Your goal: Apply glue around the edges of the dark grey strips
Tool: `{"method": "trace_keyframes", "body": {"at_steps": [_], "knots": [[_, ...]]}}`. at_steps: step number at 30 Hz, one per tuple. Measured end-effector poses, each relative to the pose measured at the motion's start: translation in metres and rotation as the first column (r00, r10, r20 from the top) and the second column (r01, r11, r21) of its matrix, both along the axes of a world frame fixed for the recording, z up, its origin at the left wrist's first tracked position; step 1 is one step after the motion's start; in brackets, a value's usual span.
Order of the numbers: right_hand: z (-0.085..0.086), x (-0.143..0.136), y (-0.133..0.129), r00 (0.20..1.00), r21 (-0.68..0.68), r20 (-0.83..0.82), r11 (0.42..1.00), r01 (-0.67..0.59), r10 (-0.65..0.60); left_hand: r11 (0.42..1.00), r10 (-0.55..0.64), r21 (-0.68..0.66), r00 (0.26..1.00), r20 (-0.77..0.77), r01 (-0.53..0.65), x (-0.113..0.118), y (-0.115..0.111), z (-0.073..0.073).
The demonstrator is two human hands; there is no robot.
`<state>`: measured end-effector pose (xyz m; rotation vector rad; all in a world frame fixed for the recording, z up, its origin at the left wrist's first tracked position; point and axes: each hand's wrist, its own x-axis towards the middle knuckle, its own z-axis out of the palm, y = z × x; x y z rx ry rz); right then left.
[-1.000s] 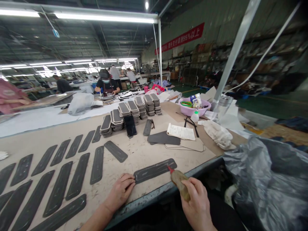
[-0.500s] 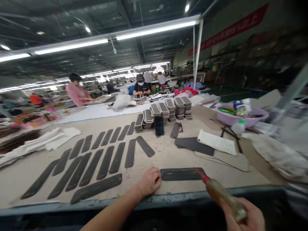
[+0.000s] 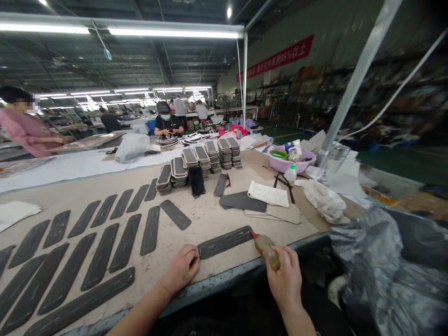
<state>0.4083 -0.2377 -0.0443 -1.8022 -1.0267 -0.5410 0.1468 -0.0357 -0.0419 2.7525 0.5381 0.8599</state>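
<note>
Fingers of the right hand (image 3: 286,275) are wrapped around a bottle (image 3: 265,246), whose red tip (image 3: 253,234) sits at the far right end of a dark strip (image 3: 226,242). Across from it, the left hand (image 3: 182,267) rests with bent fingers at the strip's other end; from where I stand I can't tell whether they pinch it or merely press. I'd guess the bottle is soft and fairly light, easily squeezed, perhaps slick where it's smeared, so its round body is the place to grip. The strip lies flat near the table's (image 3: 210,217) front edge and looks thin, light and bendable; its shiny streaks could be tacky, so I'd handle it by the rim or a corner. Farther out, similar pieces (image 3: 125,242) lie in rows to the left, with stacks (image 3: 201,158) and a phone (image 3: 196,181) beyond.
</note>
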Motion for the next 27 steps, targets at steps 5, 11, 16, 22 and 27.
{"method": "trace_keyframes", "body": {"at_steps": [5,11,16,22,27], "knots": [[0.005,-0.004,-0.007,0.998,-0.060,0.064,0.998,0.012,-0.008,1.000,0.002,0.013,1.000,0.017,-0.002,0.001,0.002,-0.002],[0.006,-0.009,-0.025,0.996,-0.045,0.094,0.999,0.009,-0.005,1.000,0.002,0.013,1.000,0.012,-0.002,0.003,-0.001,0.001],[-0.002,-0.008,-0.024,0.995,-0.063,0.091,0.998,-0.024,0.029,1.000,0.022,0.017,1.000,0.007,-0.022,0.003,-0.003,0.004],[0.010,-0.017,-0.014,0.990,0.077,-0.018,0.988,-0.136,0.138,1.000,0.024,-0.012,0.999,0.038,-0.024,0.002,-0.001,-0.002],[0.007,-0.006,-0.026,0.970,0.092,-0.242,0.996,-0.014,0.036,0.995,0.077,-0.059,0.997,-0.009,-0.078,-0.009,-0.006,0.010]]}}
